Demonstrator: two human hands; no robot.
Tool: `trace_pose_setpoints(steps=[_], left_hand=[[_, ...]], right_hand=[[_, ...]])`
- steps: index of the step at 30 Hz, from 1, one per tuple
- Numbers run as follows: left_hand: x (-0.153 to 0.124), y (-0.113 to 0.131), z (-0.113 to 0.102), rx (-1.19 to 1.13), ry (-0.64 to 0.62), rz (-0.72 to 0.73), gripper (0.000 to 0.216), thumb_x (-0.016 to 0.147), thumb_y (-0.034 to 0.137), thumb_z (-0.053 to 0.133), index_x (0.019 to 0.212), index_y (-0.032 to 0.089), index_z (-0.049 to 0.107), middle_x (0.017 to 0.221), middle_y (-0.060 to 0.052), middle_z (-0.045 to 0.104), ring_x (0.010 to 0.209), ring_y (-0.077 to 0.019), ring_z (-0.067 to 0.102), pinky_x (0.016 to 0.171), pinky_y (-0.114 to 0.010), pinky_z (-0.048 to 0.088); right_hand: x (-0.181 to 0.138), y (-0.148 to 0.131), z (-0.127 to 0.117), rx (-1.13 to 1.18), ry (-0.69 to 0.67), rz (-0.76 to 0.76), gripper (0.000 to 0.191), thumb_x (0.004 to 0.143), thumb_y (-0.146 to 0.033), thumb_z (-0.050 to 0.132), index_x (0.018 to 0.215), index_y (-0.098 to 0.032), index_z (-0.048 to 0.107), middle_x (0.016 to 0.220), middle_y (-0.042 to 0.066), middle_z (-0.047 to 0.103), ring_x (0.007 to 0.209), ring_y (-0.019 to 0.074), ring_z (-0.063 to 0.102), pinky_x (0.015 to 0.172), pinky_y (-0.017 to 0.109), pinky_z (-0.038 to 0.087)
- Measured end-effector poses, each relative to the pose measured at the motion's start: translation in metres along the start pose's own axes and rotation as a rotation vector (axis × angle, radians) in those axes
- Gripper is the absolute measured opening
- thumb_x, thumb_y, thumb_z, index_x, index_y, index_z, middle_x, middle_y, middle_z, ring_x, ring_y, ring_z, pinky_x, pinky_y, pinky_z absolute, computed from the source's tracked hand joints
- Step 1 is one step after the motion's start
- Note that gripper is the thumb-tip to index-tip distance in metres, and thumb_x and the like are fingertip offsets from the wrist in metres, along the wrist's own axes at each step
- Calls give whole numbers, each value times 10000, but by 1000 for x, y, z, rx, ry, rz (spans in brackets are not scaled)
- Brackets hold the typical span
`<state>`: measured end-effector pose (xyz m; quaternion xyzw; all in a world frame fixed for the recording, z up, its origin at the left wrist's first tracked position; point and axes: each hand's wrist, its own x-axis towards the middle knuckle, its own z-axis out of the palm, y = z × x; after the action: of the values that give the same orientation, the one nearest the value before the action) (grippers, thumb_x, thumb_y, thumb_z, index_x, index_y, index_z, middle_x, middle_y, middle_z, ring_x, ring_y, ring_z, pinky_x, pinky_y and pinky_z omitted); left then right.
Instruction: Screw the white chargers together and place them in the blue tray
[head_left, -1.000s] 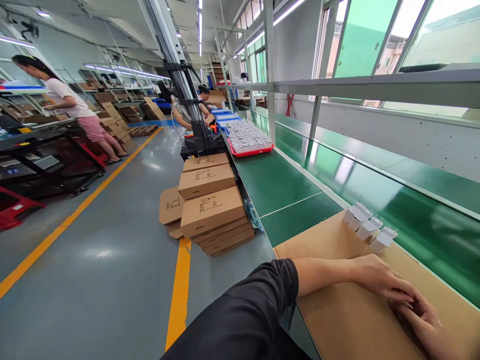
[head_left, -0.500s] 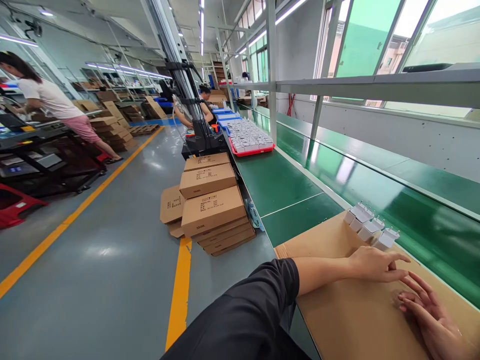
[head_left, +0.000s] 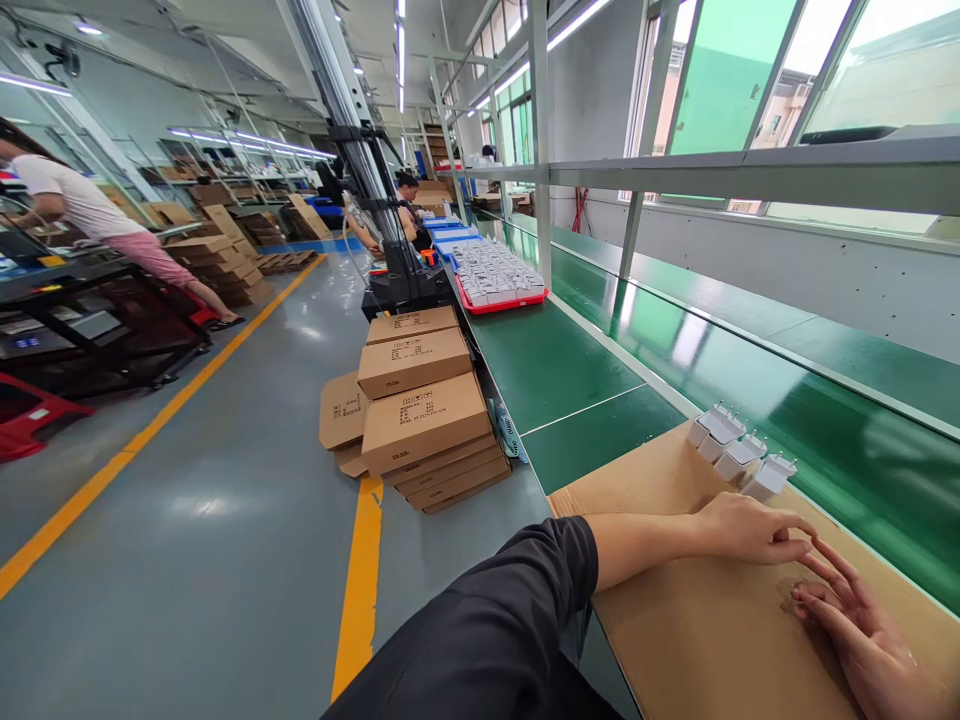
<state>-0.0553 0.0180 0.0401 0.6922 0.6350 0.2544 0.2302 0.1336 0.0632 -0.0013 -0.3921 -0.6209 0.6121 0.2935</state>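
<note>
My left hand [head_left: 754, 530] reaches in over a sheet of brown cardboard [head_left: 697, 640], palm down, with its fingers loosely stretched and nothing visible in them. Facing it at the lower right, my right hand [head_left: 862, 625] rests on the cardboard half turned up, fingers apart and slightly bent. The fingertips of both hands meet or nearly meet. A faint smudge by the right fingertips is too unclear to name. Just beyond my left hand, several white plug adapters [head_left: 741, 456] stand in a row at the cardboard's far edge, pins upward.
A green conveyor belt [head_left: 750, 370] runs along the right beneath a metal shelf [head_left: 750, 178]. Further up the bench sits a red tray [head_left: 506, 303] filled with white adapters. Cardboard boxes [head_left: 424, 420] are stacked at left. One person [head_left: 407, 205] sits beyond; another [head_left: 82, 200] leans over a cart.
My hands have barely moved; the left fingers have shifted slightly. The person at far left has moved a little further left, and the view has shifted slightly.
</note>
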Motion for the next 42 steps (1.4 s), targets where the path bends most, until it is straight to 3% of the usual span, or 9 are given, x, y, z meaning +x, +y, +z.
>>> trace_pose_setpoints(steps=[12,18,27,36,42], left_hand=[[-1,1,-2,36,-18,2,465,931,529,344,1338,358,490,1079,35,711,968,-201,674,869,-349,507],[0,-1,1,71,-27,10,497,937,549,343,1393,382,451,1098,29,710,978,-205,671,858,-338,508],[2,-5,9,125,-13,27,515,946,556,347,1427,385,419,1109,10,713,961,-208,682,844,-334,516],[5,-7,8,110,-23,34,509,948,542,337,1409,353,438,1155,2,703,985,-227,678,864,-364,512],[-7,1,6,161,50,63,445,946,457,411,1370,355,499,1053,9,728,893,-172,683,800,-267,496]], right_hand=[[0,-6,4,37,36,56,988,477,-469,855,1391,-348,501,1337,60,577,705,143,593,592,193,570],[1,2,-1,8,-4,11,950,517,-441,842,1398,-371,491,1312,38,589,743,138,607,637,175,569],[2,4,0,7,34,6,872,549,-459,819,1361,-460,503,1302,31,601,756,180,620,623,242,579],[2,1,3,0,12,22,863,510,-454,835,1325,-422,556,1321,37,596,754,171,614,631,231,575],[-10,-11,13,94,2,-9,823,579,-315,810,1356,-305,538,1232,74,613,683,110,571,611,211,539]])
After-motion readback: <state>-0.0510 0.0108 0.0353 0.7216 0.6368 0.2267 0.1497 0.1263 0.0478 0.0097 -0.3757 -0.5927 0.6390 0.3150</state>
